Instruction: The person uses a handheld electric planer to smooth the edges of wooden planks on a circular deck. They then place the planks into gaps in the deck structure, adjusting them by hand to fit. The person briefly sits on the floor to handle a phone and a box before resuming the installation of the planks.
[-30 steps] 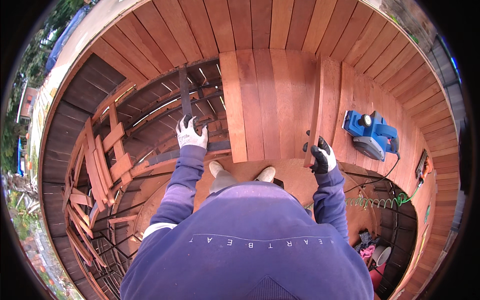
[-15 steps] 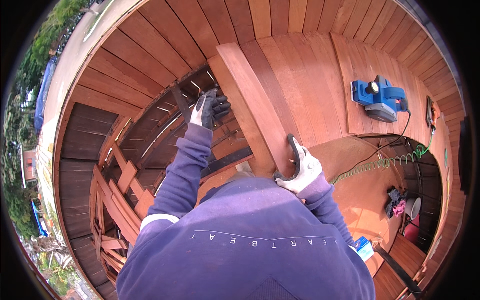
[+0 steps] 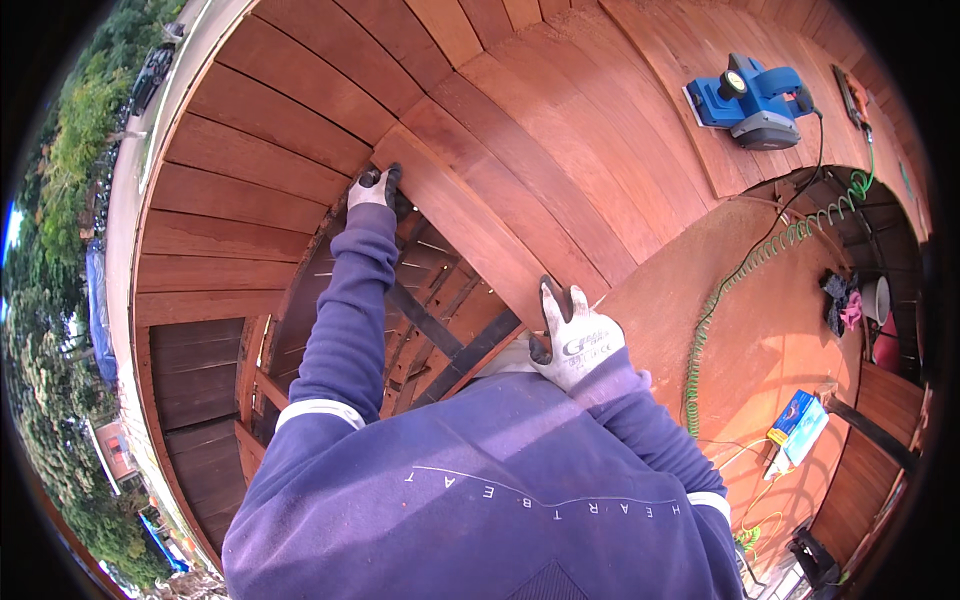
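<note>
A reddish wooden plank lies along the edge of the planked surface, over an opening in the framework. My left hand, in a white and black work glove, holds the plank's far end, fingers bent at its edge. At the near end my right hand, gloved the same way, has thumb and fingers around the plank's end. Part of the fingers of both hands is hidden.
A blue electric planer rests on boards at the far right. From an orange-handled tool runs a coiled green hose. A blue box lies at lower right. Dark beams cross the opening at left.
My left hand has moved from above the opening to the plank's far end. The plank now lies farther left, along the opening, with my right hand still at its near end. My view has shifted.
</note>
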The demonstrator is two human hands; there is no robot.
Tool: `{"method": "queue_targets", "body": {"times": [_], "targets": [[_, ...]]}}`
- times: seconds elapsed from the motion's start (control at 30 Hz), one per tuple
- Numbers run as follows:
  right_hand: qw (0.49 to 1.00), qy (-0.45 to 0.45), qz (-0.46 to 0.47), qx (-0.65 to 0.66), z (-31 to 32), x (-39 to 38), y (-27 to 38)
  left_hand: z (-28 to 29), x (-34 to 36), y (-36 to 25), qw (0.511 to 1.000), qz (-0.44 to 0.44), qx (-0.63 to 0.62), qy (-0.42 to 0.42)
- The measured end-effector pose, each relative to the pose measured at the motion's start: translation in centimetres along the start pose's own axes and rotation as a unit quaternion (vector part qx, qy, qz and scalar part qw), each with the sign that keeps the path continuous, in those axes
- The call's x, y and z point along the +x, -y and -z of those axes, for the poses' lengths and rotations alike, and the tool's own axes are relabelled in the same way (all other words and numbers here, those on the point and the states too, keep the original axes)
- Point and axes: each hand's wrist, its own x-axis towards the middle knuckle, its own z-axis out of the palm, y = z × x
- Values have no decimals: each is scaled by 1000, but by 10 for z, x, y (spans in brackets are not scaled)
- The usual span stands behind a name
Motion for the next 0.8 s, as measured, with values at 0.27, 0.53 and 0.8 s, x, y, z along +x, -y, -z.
{"method": "queue_targets", "body": {"times": [0.27,0.53,0.8], "targets": [[999,-37,12,14,1,13,11,-2,20,-6,992,-65,105,-40],[951,-246,-2,185,-4,-11,-5,25,82,40,972,-133,194,-1],[855,-191,-165,453,-45,-52,-30,-1,24,38,967,89,-228,74]]}}
